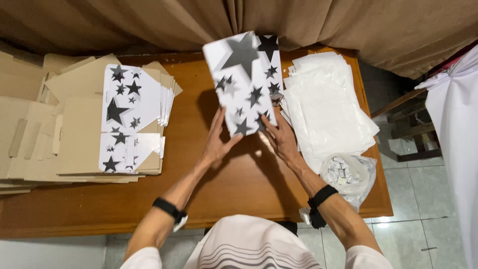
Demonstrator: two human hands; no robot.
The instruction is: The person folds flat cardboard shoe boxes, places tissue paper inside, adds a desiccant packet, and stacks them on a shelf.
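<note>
Cardboard sheets (74, 134) lie stacked left of the star-printed box (242, 82), which you hold above the wooden table (239, 184): left hand (217, 142) and right hand (282, 139) both grasp its near end. White bags (326, 107) lie right of it.

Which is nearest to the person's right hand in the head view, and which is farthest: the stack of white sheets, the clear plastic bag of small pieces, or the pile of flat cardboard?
1. Stack of white sheets, just right of the right hand.
2. Clear plastic bag, at the table's right front corner.
3. Pile of flat cardboard, far across on the left side.
</note>
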